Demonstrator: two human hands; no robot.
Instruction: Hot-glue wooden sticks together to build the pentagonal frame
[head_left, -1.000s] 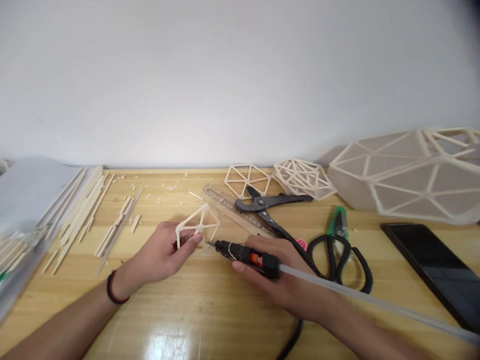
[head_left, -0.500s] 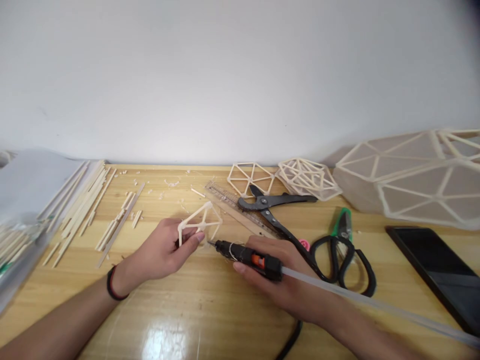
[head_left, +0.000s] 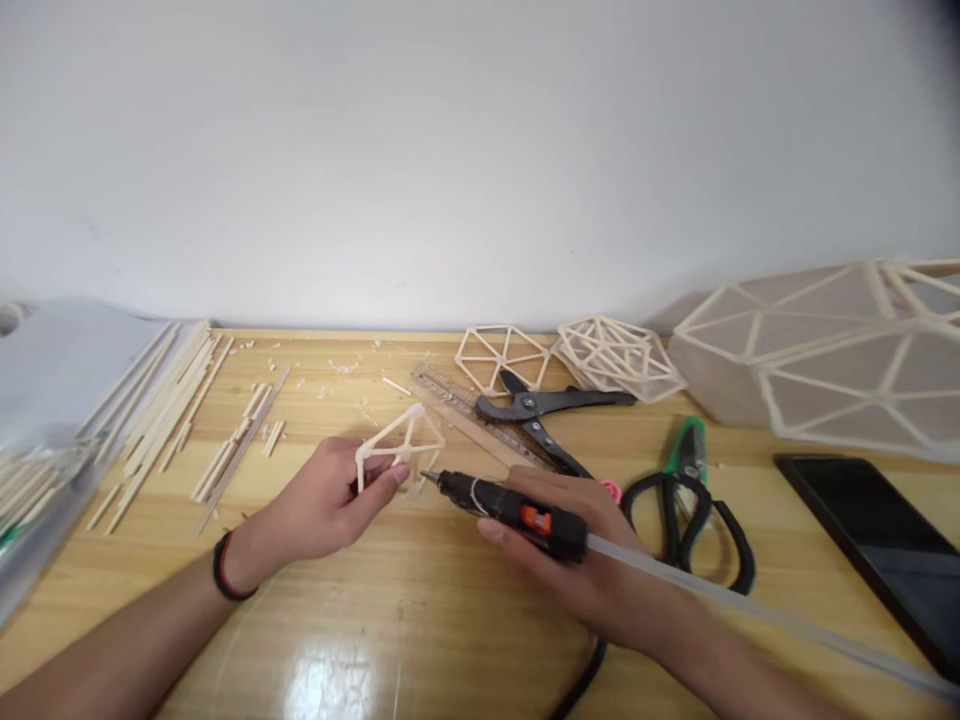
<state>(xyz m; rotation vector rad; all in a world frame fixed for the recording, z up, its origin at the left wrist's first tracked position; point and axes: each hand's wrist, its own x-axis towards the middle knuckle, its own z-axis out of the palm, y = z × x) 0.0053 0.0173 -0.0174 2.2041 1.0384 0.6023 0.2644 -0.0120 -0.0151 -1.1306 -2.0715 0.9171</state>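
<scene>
Between the thumb and fingers of my left hand (head_left: 341,500) is a small frame of pale wooden sticks (head_left: 407,450), its sticks meeting at a whitish joint. My right hand (head_left: 577,560) grips a black glue gun (head_left: 517,515) with an orange part, and a long translucent glue stick (head_left: 750,605) runs out of its back. The gun's metal tip points left and sits just right of the frame, close to the left thumb; whether they touch is hard to tell. A black cable (head_left: 581,680) hangs below the right hand.
Wooden sticks (head_left: 169,405) and cut pieces lie at left. Beyond my hands are a clear ruler (head_left: 450,390), dark pliers (head_left: 529,405), a flat hexagonal stick frame (head_left: 501,358) and stacked frames (head_left: 615,355). At right are green-and-black scissors (head_left: 686,500), a phone (head_left: 870,540) and a large covered lattice (head_left: 832,350).
My right hand has drawn the glue gun a little to the right, its tip now slightly farther from the left thumb. My left hand and the stick frame have stayed put.
</scene>
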